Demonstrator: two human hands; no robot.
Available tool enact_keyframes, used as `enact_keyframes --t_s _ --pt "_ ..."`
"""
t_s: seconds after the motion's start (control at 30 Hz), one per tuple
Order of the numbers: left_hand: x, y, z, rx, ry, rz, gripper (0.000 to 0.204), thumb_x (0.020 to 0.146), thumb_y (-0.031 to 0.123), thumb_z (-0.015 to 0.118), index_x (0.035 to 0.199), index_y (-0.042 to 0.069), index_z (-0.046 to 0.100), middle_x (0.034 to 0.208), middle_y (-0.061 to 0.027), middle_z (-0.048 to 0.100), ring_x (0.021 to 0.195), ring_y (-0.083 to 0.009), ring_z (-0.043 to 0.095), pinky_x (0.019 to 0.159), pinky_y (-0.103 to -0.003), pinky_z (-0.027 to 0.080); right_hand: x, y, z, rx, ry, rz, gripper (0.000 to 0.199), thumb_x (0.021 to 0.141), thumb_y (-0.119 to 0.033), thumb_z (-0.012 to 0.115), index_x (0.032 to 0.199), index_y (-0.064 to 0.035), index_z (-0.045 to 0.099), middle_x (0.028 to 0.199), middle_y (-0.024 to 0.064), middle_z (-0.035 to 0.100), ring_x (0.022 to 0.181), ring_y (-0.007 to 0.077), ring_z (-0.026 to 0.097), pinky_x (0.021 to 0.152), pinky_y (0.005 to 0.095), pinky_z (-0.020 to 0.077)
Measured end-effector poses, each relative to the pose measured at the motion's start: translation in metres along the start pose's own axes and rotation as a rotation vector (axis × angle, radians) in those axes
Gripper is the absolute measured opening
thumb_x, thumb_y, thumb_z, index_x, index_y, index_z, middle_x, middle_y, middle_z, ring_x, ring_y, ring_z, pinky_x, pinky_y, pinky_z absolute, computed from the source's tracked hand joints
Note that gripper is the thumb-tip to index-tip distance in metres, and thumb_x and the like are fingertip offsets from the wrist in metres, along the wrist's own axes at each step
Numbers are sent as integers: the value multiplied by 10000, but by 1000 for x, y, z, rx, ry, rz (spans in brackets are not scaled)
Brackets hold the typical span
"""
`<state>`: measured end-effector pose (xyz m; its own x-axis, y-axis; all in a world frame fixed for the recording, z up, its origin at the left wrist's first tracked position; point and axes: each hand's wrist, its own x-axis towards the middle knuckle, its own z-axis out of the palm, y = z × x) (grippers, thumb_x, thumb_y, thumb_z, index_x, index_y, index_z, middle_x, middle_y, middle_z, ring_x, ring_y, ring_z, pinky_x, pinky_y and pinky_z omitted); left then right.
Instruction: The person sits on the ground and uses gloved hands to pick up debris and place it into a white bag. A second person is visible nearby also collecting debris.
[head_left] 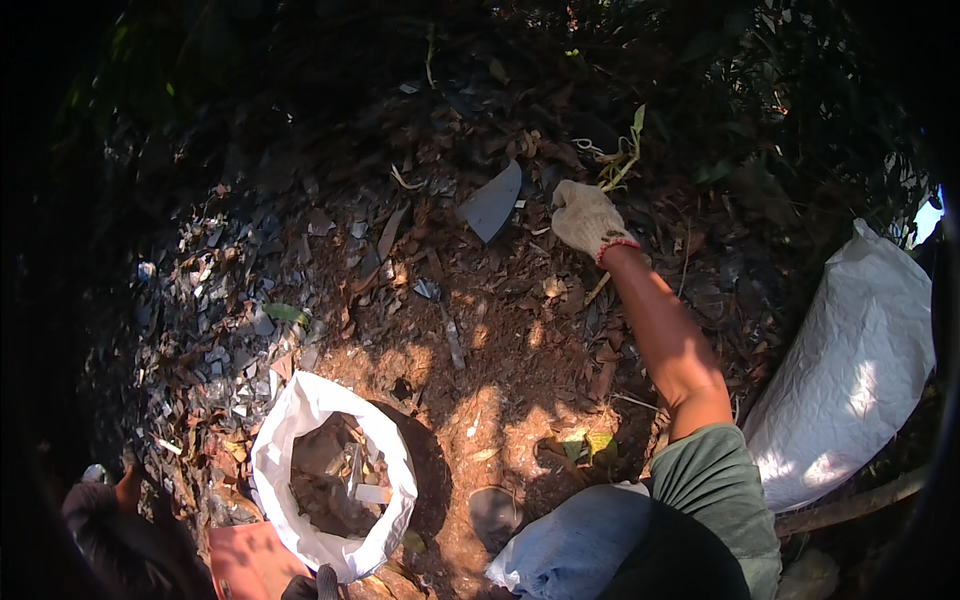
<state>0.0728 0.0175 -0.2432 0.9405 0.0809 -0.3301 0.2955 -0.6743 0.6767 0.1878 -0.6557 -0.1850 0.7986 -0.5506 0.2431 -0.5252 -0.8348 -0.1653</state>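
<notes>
My right hand [588, 218], in a cream knit glove with a red cuff, reaches out over the leaf litter. Its fingers are curled in, and what they hold, if anything, is hidden. Against its far side rises a pale green plant stem [622, 165]; I cannot tell whether the hand grips it. Left of the hand lies a grey, pointed, flat shard [492, 203]. Dark fingertips [325, 582] show at the lower edge by an open white sack [275, 445]; whose they are I cannot tell. I cannot make out my left hand.
Inside the open sack are broken pieces and scraps. Many small shiny shards [215, 360] cover the ground at left. A full white sack [845, 370] leans at right, beside a branch [860, 503]. An orange-red flat piece [250, 560] lies near a dark-clothed person [130, 530] at lower left.
</notes>
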Motion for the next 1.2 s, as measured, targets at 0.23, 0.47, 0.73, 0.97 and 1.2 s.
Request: enact_keyframes --t_s 0.23,0.47,0.73,0.97,1.2 --pt "-9 2 -2 57 27 14 494 948 294 739 617 -2 523 557 -61 539 537 -143 430 536 -373 403 5 45 17 122 -101 243 319 885 -219 621 1125 -22 696 1161 230 712 1144 392 664 1008 460 529" --pt "-24 16 -8 123 47 -64 510 939 351 748 620 9 542 563 -67 559 540 -147 448 551 -365 418 67 -24 32 98 -21 369 506 908 -382 690 1226 10 650 1232 245 696 1197 410 648 1024 472 530" --pt "-40 -10 -28 314 39 -167 493 933 453 721 756 -6 678 657 -133 664 627 -213 625 614 -397 493 90 -24 36 -341 120 42 228 905 -130 642 1089 -26 727 962 231 760 947 386 753 811 449 617" --pt "-57 3 -25 368 16 -334 522 946 523 684 862 9 713 755 -180 724 730 -285 716 716 -433 542 47 -69 7 -314 -41 -341 439 887 -52 617 1322 -112 608 1203 211 669 1153 372 646 945 466 555" --pt "-57 47 -25 61 64 -291 496 942 409 747 708 -16 638 594 -73 619 547 -132 538 532 -365 425 14 -103 27 -552 -313 -382 629 849 -193 706 1450 -144 530 1444 156 540 1336 368 517 1066 518 461"
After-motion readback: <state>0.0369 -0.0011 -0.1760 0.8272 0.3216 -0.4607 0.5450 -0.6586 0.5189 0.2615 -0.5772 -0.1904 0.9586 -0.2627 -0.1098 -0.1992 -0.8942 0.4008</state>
